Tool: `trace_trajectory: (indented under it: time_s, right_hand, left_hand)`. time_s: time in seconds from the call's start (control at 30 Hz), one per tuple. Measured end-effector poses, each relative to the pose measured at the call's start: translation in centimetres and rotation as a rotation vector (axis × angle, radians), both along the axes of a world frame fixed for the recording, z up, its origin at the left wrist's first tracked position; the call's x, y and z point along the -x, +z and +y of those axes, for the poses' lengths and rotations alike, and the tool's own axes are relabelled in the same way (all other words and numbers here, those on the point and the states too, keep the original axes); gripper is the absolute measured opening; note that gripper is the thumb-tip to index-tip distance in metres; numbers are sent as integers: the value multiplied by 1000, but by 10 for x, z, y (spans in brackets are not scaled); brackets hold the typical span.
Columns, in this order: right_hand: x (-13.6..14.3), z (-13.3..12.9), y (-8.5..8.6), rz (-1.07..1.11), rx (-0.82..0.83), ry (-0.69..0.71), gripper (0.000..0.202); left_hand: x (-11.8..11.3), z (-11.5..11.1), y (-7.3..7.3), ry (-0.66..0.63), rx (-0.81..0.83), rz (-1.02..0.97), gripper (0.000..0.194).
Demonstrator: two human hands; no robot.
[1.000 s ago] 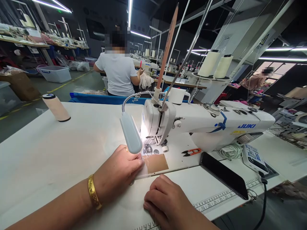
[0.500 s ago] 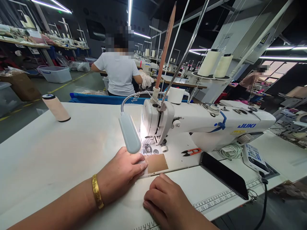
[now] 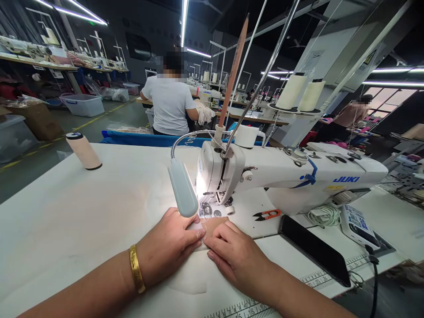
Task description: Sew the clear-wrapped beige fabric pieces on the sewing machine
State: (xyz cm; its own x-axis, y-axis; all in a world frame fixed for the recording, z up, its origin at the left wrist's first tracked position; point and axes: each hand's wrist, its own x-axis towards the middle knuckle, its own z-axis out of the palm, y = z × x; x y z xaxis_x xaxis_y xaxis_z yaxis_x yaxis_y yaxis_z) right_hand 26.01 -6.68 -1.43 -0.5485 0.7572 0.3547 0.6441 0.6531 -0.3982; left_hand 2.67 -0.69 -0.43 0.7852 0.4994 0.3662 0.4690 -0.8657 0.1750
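At the front of the white sewing machine (image 3: 261,163), my left hand (image 3: 170,243) rests on the table below the needle area. Its thumb and fingers are pressed together at a thin, pale, see-through scrap, too small to name. My right hand (image 3: 233,251) lies beside it with curled fingers, their tips meeting the left fingertips over a brown patch (image 3: 217,224) on the machine bed. What the right fingertips pinch, if anything, is hidden. A grey lamp head (image 3: 183,187) hangs just above my left hand and lights the presser foot (image 3: 206,209).
Thread snips (image 3: 267,215) and a black phone (image 3: 314,249) lie on the right, near a coiled cable (image 3: 323,215). A peach thread cone (image 3: 84,151) stands at the left. A printed ruler (image 3: 247,308) runs along the front edge. Ahead sits a person in a white shirt (image 3: 170,104).
My right hand has moved up and forward onto the brown patch, its fingertips now against the left ones. My left hand stays by the needle area. The view has shifted slightly.
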Motion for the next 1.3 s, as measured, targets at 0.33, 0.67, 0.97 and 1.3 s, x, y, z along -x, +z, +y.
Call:
trace_trajectory:
  time_s: [0.33,0.67,0.97,1.3]
  right_hand:
    - [8,16,-10,-20,-100,-42,25]
    - [12,16,-14,-31,-113,-107,26]
    - [13,15,-16,-16,-132,-94,22]
    - [14,15,-17,-13,-102,-73,24]
  left_hand:
    - [10,19,-6,79,109,-37,13]
    - [12,27,-15,83,-20,-64,13]
    - [10,20,3,68,47,-10,11]
    - [11,26,-20,75,-27,-40,11]
